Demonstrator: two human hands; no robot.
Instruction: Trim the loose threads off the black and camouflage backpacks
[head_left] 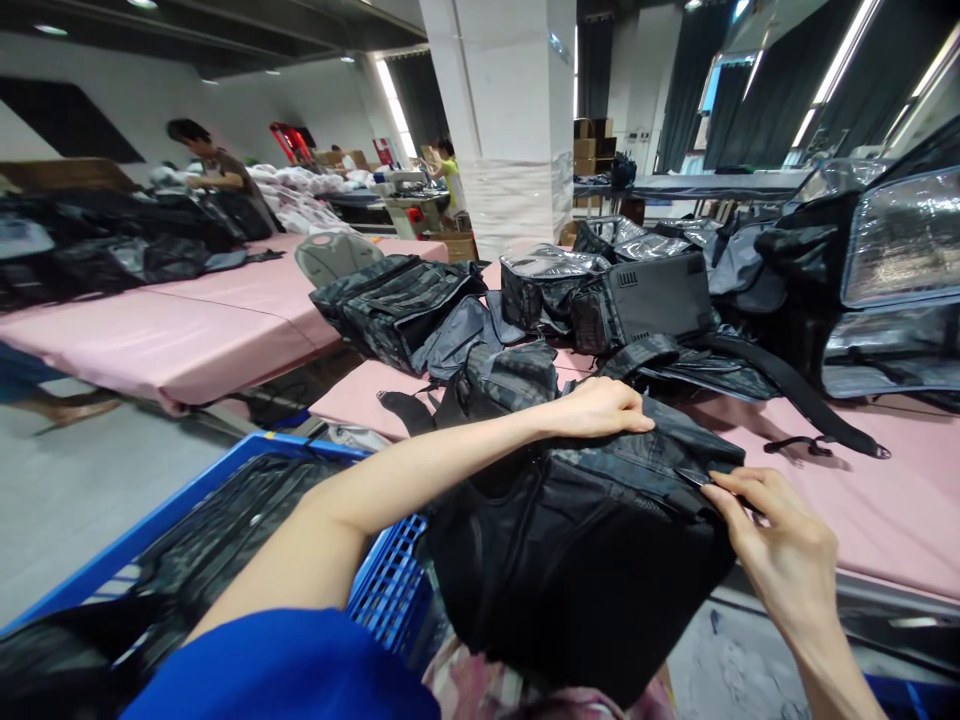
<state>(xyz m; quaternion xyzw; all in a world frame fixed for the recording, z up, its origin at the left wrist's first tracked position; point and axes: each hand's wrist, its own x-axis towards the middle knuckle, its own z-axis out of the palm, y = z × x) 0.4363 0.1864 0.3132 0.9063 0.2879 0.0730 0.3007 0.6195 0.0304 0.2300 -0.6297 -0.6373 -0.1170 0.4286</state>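
Observation:
A black camouflage backpack (585, 540) leans over the near edge of the pink table, tilted toward me. My left hand (600, 408) reaches across its upper side, fingers curled closed on the fabric there. At the bag's right upper corner, my right hand (780, 520) pinches its edge between thumb and fingers. Something small and shiny shows at those fingertips; its kind I cannot make out. Beyond the backpack lie more dark bags, among them a silver-lined bag (551, 280) and a camouflage bag (401, 305).
Bags lie in a blue plastic crate (247, 450) at my left. A black strap (817, 400) trails over the pink table (900, 500) on the right. A white pillar (510, 130) rises behind. A co-worker (221, 175) stands at the far left table.

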